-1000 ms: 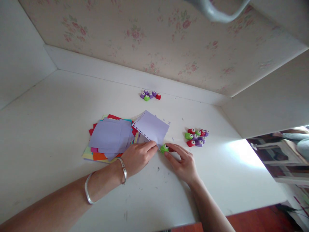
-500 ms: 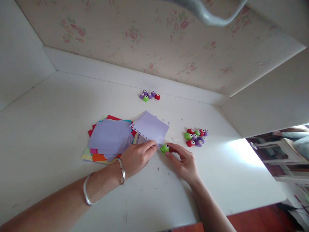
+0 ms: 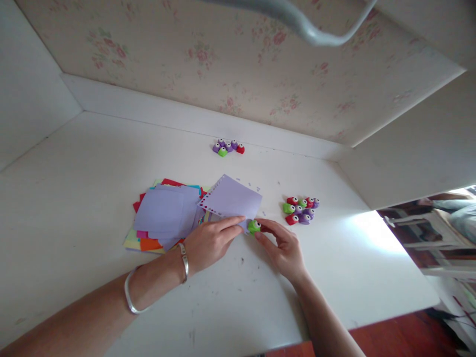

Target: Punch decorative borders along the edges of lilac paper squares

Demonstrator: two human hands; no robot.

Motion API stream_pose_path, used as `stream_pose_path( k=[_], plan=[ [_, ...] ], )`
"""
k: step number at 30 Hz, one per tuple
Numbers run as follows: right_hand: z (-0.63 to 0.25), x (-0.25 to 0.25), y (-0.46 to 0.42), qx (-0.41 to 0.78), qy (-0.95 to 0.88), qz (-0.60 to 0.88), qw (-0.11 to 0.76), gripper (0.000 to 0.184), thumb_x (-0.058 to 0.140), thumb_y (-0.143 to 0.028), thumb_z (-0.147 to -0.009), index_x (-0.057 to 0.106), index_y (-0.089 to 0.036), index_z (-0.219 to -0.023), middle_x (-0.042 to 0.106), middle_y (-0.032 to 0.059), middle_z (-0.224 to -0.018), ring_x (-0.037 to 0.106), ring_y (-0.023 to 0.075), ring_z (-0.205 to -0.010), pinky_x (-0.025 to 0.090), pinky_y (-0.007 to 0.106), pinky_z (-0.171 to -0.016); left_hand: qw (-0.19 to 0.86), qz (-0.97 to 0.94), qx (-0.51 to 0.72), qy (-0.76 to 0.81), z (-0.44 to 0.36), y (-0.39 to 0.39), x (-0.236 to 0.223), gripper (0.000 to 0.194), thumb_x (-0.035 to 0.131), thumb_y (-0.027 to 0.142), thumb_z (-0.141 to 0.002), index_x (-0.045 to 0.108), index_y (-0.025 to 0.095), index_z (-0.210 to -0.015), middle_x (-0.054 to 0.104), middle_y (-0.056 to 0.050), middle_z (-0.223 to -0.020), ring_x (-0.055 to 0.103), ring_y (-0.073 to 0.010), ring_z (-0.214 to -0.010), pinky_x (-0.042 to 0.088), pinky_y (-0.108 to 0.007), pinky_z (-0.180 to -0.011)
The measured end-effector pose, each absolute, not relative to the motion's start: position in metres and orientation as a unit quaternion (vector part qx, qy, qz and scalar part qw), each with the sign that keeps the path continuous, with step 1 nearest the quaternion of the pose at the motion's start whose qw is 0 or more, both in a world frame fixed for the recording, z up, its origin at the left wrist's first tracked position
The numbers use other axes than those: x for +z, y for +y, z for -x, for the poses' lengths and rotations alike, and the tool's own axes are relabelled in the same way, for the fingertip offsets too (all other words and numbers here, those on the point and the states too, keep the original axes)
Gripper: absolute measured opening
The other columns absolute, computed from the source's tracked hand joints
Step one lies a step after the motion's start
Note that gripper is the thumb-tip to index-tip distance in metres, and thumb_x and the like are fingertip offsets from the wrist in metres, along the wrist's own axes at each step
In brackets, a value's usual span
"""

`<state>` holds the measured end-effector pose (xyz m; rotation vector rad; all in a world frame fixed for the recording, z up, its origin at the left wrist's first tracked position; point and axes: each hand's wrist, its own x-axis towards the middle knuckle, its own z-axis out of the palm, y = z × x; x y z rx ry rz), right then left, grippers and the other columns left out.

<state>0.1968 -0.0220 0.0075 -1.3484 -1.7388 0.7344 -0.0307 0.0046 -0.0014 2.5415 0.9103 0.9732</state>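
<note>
My left hand (image 3: pixel 210 243), with bangles on its wrist, is closed on the near edge of a light purple sheet of paper (image 3: pixel 238 196). Small punched holes run along two of the sheet's edges. In my right hand (image 3: pixel 282 250), a small green craft punch (image 3: pixel 254 227) is gripped between thumb and fingers. The sheet's near right corner meets the punch; how far it sits in the slot is hidden. Just left of the sheet lies a loose stack of coloured paper (image 3: pixel 163 210), purple on top, partly under the sheet.
Several red, green and purple craft punches (image 3: pixel 292 219) stand grouped to the right. A smaller cluster of punches (image 3: pixel 222 151) stands near the back wall. Tiny purple paper scraps (image 3: pixel 258 188) dot the white desk (image 3: pixel 357 277). A pale cable (image 3: pixel 316 37) hangs overhead.
The purple sheet has shifted slightly right and toward me, its corner closer against the green punch. My left fingers reach nearer the punch, while my right hand stays nearly still.
</note>
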Motion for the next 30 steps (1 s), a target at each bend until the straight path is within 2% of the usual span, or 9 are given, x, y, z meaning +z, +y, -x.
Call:
stream_pose_path(
  k=[6, 12, 18, 21, 24, 26, 30],
  plan=[
    [-0.196, 0.005, -0.023, 0.265, -0.712, 0.525, 0.385, 0.024, 0.068, -0.026, -0.087, 0.070, -0.024, -0.111, 0.074, 0.0055, -0.106, 0.070, 0.0190, -0.088, 0.060, 0.034, -0.080, 0.141, -0.883, 0.323, 0.309, 0.030, 0.006, -0.002, 0.030, 0.047, 0.004, -0.091, 0.068, 0.018, -0.107, 0.065, -0.006, -0.130, 0.072, -0.0147, -0.093, 0.060, -0.025, -0.084],
    [-0.194, 0.002, -0.022, 0.221, -0.766, 0.486, 0.358, 0.028, 0.063, -0.020, -0.089, 0.070, -0.024, -0.116, 0.072, 0.0073, -0.115, 0.069, 0.0213, -0.103, 0.058, 0.037, -0.091, 0.137, -0.902, 0.276, 0.303, 0.029, 0.007, -0.006, 0.033, 0.047, 0.001, -0.089, 0.067, 0.017, -0.111, 0.064, -0.007, -0.131, 0.069, -0.0178, -0.104, 0.059, -0.030, -0.089],
    [-0.192, 0.006, -0.022, 0.220, -0.780, 0.470, 0.351, 0.030, 0.060, -0.017, -0.091, 0.069, -0.022, -0.120, 0.070, 0.0086, -0.119, 0.067, 0.0202, -0.106, 0.059, 0.035, -0.091, 0.135, -0.910, 0.265, 0.289, 0.028, 0.009, -0.006, 0.033, 0.048, 0.000, -0.089, 0.065, 0.013, -0.113, 0.064, -0.008, -0.129, 0.062, -0.0179, -0.115, 0.053, -0.031, -0.099],
    [-0.192, 0.006, -0.022, 0.216, -0.781, 0.471, 0.349, 0.031, 0.058, -0.017, -0.093, 0.069, -0.022, -0.121, 0.070, 0.0090, -0.118, 0.068, 0.0203, -0.105, 0.059, 0.036, -0.090, 0.097, -0.911, 0.269, 0.297, 0.029, 0.008, -0.002, 0.027, 0.050, 0.003, -0.089, 0.067, 0.015, -0.107, 0.065, -0.007, -0.128, 0.064, -0.0196, -0.108, 0.055, -0.034, -0.093],
    [-0.192, 0.005, -0.022, 0.204, -0.779, 0.480, 0.349, 0.029, 0.059, -0.018, -0.093, 0.070, -0.023, -0.119, 0.070, 0.0087, -0.117, 0.068, 0.0201, -0.103, 0.059, 0.036, -0.090, 0.052, -0.902, 0.265, 0.337, 0.029, 0.006, 0.003, 0.019, 0.053, 0.010, -0.092, 0.069, 0.018, -0.099, 0.069, -0.005, -0.115, 0.065, -0.0202, -0.092, 0.055, -0.036, -0.081],
    [-0.192, 0.004, -0.022, 0.198, -0.779, 0.483, 0.348, 0.029, 0.059, -0.018, -0.092, 0.070, -0.022, -0.119, 0.070, 0.0087, -0.116, 0.068, 0.0201, -0.103, 0.059, 0.035, -0.091, 0.032, -0.898, 0.256, 0.357, 0.029, 0.004, 0.005, 0.017, 0.053, 0.015, -0.093, 0.069, 0.019, -0.098, 0.070, -0.004, -0.109, 0.064, -0.0208, -0.089, 0.053, -0.038, -0.078],
    [-0.193, 0.001, -0.022, 0.178, -0.774, 0.498, 0.348, 0.029, 0.059, -0.019, -0.092, 0.071, -0.022, -0.119, 0.071, 0.0089, -0.116, 0.069, 0.0208, -0.103, 0.058, 0.035, -0.092, 0.012, -0.892, 0.245, 0.379, 0.029, 0.004, 0.003, 0.023, 0.053, 0.019, -0.094, 0.068, 0.018, -0.111, 0.066, -0.007, -0.124, 0.058, -0.0268, -0.113, 0.046, -0.047, -0.095]
  ],
)
